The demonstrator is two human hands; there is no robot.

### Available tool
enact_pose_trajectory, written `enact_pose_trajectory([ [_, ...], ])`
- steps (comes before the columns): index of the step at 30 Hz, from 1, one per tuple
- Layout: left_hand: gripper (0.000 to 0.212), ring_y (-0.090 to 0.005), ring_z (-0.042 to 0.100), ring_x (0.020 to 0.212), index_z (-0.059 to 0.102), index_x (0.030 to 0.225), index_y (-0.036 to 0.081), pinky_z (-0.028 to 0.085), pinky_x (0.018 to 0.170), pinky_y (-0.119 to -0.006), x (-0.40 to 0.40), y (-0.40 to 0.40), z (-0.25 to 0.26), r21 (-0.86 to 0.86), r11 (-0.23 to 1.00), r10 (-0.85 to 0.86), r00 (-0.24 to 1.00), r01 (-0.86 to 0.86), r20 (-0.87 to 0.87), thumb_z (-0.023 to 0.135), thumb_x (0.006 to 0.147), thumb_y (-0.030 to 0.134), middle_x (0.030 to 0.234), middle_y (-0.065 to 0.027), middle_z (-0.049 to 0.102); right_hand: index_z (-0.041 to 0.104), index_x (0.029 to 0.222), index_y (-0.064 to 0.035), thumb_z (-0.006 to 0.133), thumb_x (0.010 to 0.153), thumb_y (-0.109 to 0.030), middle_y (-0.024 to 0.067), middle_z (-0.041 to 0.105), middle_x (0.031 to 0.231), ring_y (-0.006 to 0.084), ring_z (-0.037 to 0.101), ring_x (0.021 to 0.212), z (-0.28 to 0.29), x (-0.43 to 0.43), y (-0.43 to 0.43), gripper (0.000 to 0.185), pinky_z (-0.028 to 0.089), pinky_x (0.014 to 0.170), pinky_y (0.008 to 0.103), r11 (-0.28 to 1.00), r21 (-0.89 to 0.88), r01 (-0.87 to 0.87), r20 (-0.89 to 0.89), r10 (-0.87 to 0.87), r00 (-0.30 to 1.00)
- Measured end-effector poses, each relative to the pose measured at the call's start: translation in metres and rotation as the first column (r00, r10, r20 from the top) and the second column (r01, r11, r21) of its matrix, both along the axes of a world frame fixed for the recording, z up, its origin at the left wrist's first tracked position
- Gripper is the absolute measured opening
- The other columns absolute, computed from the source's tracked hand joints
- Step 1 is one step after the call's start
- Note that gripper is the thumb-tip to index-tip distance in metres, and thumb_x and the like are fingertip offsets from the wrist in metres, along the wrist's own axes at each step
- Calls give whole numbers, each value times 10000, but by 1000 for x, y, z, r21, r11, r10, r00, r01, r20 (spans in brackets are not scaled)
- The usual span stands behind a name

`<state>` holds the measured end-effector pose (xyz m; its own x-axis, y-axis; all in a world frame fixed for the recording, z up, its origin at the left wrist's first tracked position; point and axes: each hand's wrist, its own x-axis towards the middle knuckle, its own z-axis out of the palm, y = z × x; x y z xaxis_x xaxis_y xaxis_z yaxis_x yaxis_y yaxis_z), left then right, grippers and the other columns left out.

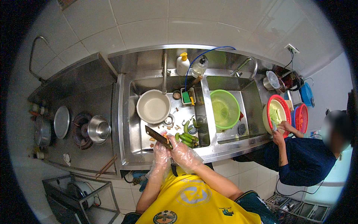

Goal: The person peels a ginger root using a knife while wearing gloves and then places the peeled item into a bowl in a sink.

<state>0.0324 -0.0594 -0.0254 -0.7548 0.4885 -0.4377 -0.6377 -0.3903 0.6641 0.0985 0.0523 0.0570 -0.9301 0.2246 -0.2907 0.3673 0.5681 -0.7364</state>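
Note:
Both my hands wear clear plastic gloves and meet over the front of the left sink basin [135, 112]. My right hand [183, 156] grips a dark-bladed kitchen knife [156, 135], whose blade points away and to the left. My left hand [162, 155] is closed right beneath the blade, around a small piece of food mostly hidden by the knife and fingers. Several green bananas [188, 138] lie in the sink just right of my hands. Light and brown scraps [177, 128] are scattered on the steel bottom.
A pale round basin [153, 107] sits under the tap [165, 72]. A caddy with a green sponge [186, 97] stands beside it. The right sink holds a green tub [225, 109]. At right, a person [304, 162] works over a red colander [279, 98]. Pots [99, 129] stand left.

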Motion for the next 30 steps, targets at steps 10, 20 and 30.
enact_pose_trajectory([
  [10, 505, -5, 414, 536, 539, 1414, 103, 346, 453, -171, -17, -11, 34, -17, 977, -209, 972, 212, 104, 631, 999, 377, 931, 78, 593, 341, 1389, -46, 496, 1020, -156, 371, 594, 1194, 516, 576, 1183, -7, 2, 15, 415, 452, 995, 506, 948, -314, -53, -151, 5, 989],
  [20, 387, -71, 581, 677, 606, 1344, 110, 415, 500, -230, -14, 3, 21, -6, 1000, 12, 990, -11, 141, 586, 1046, 356, 948, 41, 645, 265, 1546, -96, 564, 861, 8, 305, 633, 1201, 477, 665, 935, 24, 6, 6, 754, 529, 781, 541, 991, 106, -85, -68, 92, 993],
  [30, 544, -152, 603, 1134, 511, 1436, 31, 508, 956, -298, 14, 2, 13, -19, 998, 50, 979, -55, -196, 595, 1044, 398, 1253, -61, 612, 309, 1518, -89, 578, 881, -1, 298, 662, 1103, 482, 667, 924, 19, 8, 0, 697, 528, 763, 543, 992, 120, -46, -90, 57, 994],
])
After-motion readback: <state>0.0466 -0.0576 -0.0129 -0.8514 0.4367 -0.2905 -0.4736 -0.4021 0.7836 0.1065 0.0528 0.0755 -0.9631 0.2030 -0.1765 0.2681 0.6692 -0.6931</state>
